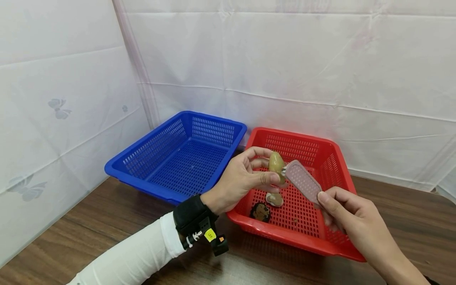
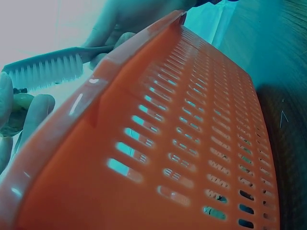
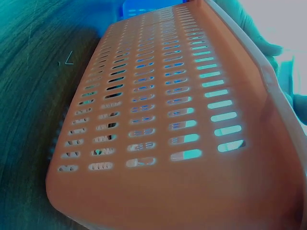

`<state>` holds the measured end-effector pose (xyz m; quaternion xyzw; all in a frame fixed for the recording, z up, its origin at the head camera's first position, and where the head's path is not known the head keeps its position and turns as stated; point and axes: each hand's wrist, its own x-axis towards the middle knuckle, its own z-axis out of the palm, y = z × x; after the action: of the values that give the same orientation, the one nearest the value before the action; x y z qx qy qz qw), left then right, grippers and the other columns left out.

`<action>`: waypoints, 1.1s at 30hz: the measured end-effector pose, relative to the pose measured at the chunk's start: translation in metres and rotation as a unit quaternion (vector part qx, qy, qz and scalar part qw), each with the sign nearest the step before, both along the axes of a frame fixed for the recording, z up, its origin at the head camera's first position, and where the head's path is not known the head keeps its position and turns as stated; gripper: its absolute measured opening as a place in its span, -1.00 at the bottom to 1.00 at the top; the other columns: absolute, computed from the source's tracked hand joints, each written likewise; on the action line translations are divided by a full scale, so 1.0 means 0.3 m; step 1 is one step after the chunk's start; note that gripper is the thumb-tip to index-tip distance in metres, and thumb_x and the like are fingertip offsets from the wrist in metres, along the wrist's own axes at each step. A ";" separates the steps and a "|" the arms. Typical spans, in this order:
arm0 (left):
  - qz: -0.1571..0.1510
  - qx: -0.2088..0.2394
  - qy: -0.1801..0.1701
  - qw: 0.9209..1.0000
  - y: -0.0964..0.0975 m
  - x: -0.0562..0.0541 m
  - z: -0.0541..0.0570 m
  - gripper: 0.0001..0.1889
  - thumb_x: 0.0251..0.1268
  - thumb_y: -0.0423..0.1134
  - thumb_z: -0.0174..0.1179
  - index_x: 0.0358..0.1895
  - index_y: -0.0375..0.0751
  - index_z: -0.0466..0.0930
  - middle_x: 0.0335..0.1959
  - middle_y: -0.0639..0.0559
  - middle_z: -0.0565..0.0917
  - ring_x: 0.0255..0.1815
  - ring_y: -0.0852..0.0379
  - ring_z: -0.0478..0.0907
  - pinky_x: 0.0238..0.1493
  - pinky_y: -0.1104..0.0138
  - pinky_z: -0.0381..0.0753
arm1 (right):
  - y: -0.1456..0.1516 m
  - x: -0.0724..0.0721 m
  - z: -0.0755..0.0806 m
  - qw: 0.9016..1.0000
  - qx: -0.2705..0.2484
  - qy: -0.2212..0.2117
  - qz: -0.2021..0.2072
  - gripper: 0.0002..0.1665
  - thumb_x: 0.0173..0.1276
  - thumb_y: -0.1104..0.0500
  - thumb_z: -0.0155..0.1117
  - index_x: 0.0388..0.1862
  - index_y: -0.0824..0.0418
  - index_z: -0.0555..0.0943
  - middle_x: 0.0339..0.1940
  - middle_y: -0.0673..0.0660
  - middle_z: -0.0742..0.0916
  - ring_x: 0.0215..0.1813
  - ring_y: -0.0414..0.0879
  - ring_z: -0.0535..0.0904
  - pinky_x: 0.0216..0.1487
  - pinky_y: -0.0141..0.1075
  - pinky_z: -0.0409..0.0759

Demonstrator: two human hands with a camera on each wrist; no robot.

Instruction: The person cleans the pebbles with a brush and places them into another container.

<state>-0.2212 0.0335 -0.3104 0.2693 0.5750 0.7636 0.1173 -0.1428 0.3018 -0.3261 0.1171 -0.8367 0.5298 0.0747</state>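
Note:
Over the red basket (image 1: 285,234), my left hand (image 1: 239,177) pinches a glossy yellow-green stone (image 1: 276,161) between thumb and fingers. My right hand (image 1: 352,215) grips the narrow handle end of a scrubbing brush (image 1: 303,183) with a translucent pink back. White bristles at the brush's far end meet the right side of the stone. In the left wrist view, the brush's bristles (image 2: 48,71) point down and their tip end is at the stone (image 2: 17,112). Beneath the left hand, a beige and white stone (image 1: 274,199) and a dark, brown-patched stone (image 1: 260,212) lie in the basket.
A blue basket (image 1: 142,157) with slotted walls stands to the left of the red one, close beside it. Both are on a wooden table (image 1: 76,229). White cloth (image 1: 285,67) hangs behind and at the left. The red basket's wall fills much of both wrist views.

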 end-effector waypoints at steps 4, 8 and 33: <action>0.005 -0.005 0.005 1.000 -0.002 0.002 0.002 -0.54 0.46 -0.61 0.24 0.35 -0.37 0.41 0.10 -0.28 0.72 -0.11 0.05 0.80 -0.04 0.10 0.81 | -0.006 -0.002 0.003 1.000 0.024 -0.006 -0.001 -0.73 0.69 0.07 0.20 -0.25 0.15 0.63 -0.50 0.14 0.61 -0.44 0.03 0.54 -0.55 -0.18 0.49; -0.009 0.001 0.011 1.000 -0.005 -0.001 -0.001 -0.54 0.50 -0.59 0.20 0.37 -0.37 0.38 0.13 -0.32 0.69 -0.10 0.05 0.80 -0.02 0.09 0.80 | -0.008 -0.006 0.008 0.999 0.039 -0.013 -0.025 -0.69 0.69 0.01 0.21 -0.26 0.15 0.63 -0.50 0.14 0.62 -0.45 0.02 0.55 -0.54 -0.20 0.50; -0.036 0.001 0.035 0.999 -0.005 -0.009 -0.009 -0.51 0.61 -0.54 0.08 0.50 -0.41 0.30 0.25 -0.42 0.64 -0.03 0.03 0.80 0.09 -0.15 0.70 | -0.003 -0.005 0.003 1.000 0.022 -0.011 -0.012 -0.72 0.69 0.05 0.21 -0.24 0.16 0.64 -0.49 0.14 0.62 -0.46 0.05 0.54 -0.53 -0.20 0.52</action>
<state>-0.2238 0.0318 -0.3132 0.3168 0.5679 0.7494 0.1244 -0.1443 0.3009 -0.3252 0.1029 -0.8505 0.5112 0.0692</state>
